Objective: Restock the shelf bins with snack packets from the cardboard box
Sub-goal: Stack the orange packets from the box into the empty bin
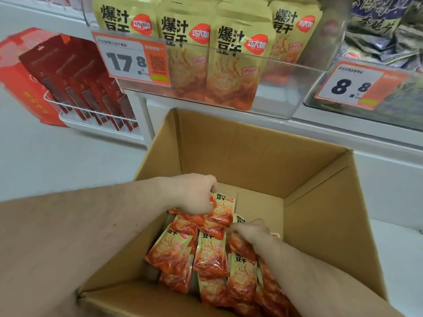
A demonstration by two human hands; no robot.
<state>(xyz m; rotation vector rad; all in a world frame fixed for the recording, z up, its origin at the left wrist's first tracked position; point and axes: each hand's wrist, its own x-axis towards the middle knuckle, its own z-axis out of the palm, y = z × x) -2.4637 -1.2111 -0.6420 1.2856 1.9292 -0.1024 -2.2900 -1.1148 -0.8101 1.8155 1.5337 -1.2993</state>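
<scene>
The left hand (194,194) grips several packets (212,245) mid-frame inside the cardboard box (320,202); the right hand (250,232) pinches others beside it. The slick, overlapping pouches could slide from an overfull handful. They are glossy yellow-and-orange, matching those in the clear bin (274,88) above.

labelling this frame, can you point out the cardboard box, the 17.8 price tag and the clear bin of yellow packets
cardboard box (251,156): head view, inner back wall.
17.8 price tag (123,62): head view, white area with the digits.
clear bin (286,88): head view, transparent front wall, right part.
</scene>
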